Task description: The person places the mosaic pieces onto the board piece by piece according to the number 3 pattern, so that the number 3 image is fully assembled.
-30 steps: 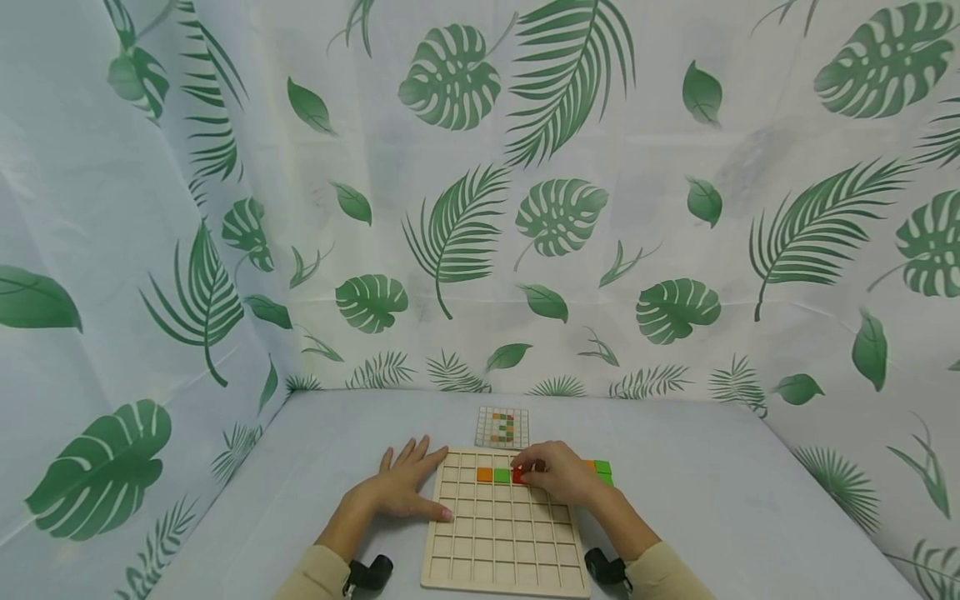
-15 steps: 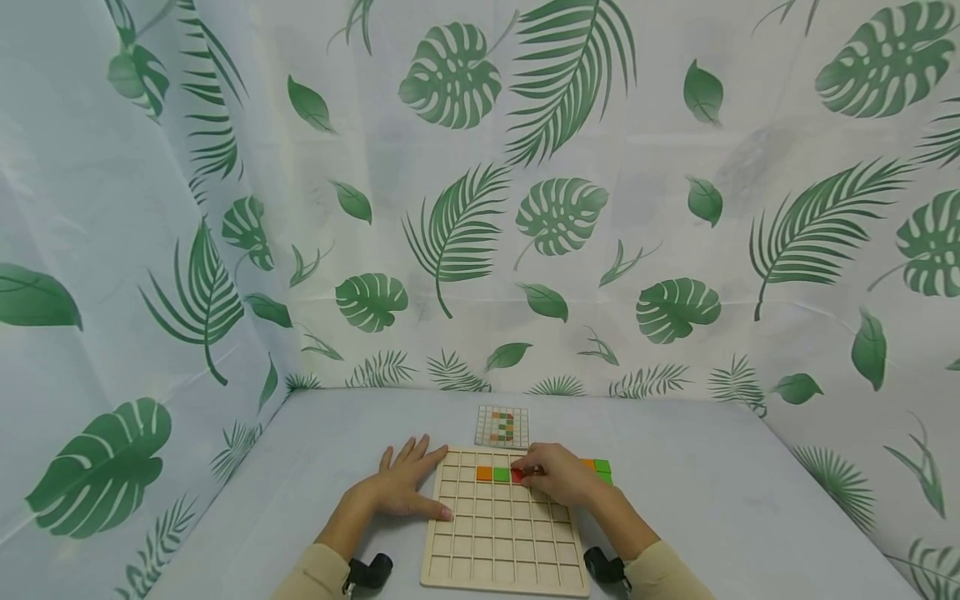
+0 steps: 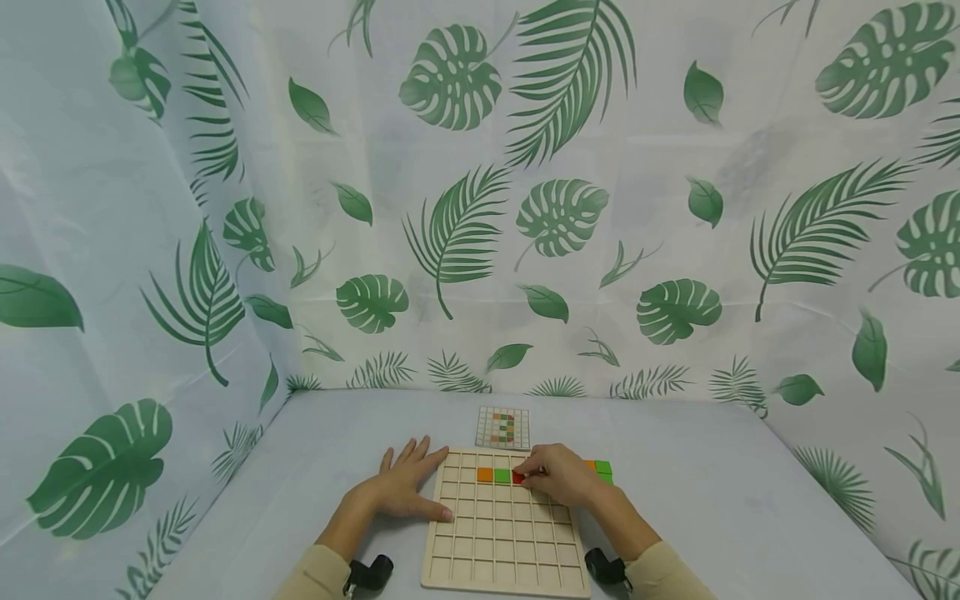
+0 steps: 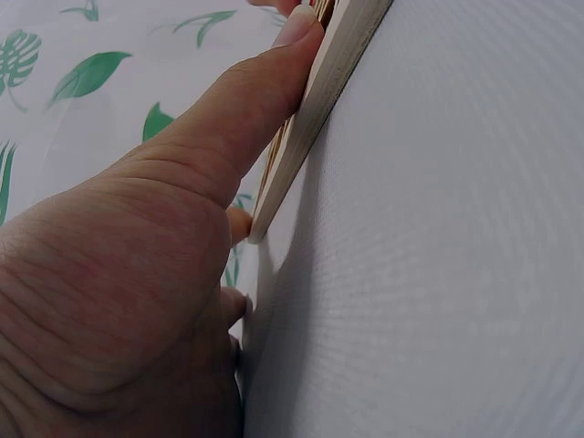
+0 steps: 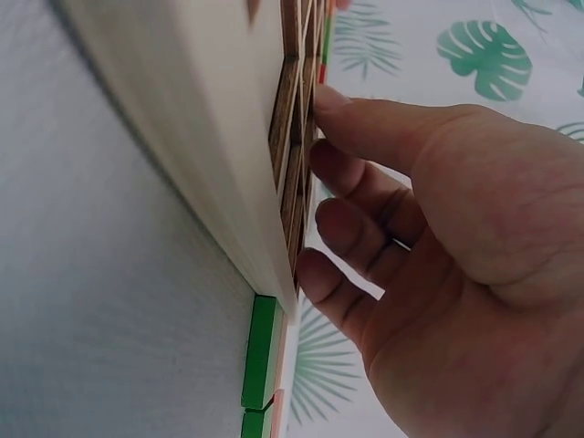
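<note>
A wooden grid board (image 3: 495, 529) lies flat on the table. In one of its upper rows sit an orange tile (image 3: 485, 475), a green tile (image 3: 502, 476) and a red tile (image 3: 518, 477), side by side. My right hand (image 3: 562, 475) has thumb and index finger at the red tile and pinches it at its cell; the fingertips partly cover it. My left hand (image 3: 401, 483) rests spread at the board's left edge, thumb on the rim, as the left wrist view shows with the thumb (image 4: 246, 100) against the wooden side.
Behind the board lies a small pattern card (image 3: 502, 427) with a coloured grid. Beyond the board's upper right edge are more green tiles (image 3: 603, 467) and an orange tile (image 3: 589, 465), partly hidden by the right hand. A leaf-printed curtain (image 3: 480, 250) hangs behind the table.
Almost nothing moves. My right fingers shift very slightly at the red tile; the left hand stays in place on the board's edge.
</note>
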Demonstrator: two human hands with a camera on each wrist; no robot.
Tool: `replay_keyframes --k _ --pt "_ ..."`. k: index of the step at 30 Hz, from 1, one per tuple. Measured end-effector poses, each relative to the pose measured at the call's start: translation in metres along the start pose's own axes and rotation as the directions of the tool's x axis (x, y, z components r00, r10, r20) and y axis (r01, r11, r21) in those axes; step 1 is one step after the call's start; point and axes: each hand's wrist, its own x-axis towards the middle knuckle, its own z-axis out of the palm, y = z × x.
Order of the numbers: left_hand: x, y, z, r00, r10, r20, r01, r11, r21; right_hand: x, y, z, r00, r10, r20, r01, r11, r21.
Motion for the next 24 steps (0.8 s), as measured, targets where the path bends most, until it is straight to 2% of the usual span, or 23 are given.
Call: replay_keyframes --k 13,24 --pt "-0.0007 0.0013 -0.0013 1.0 -0.002 -0.001 0.002 1.0 -0.002 -0.0025 -0.0001 0.0009 1.0 -0.006 0.005 0.006 1.0 0.011" --pt "-0.0009 0.0018 -0.001 1.0 -0.003 0.007 0.003 1.0 0.0 -0.0005 0.0013 0.0022 1.0 0.02 -0.014 -0.02 0.999 -0.029"
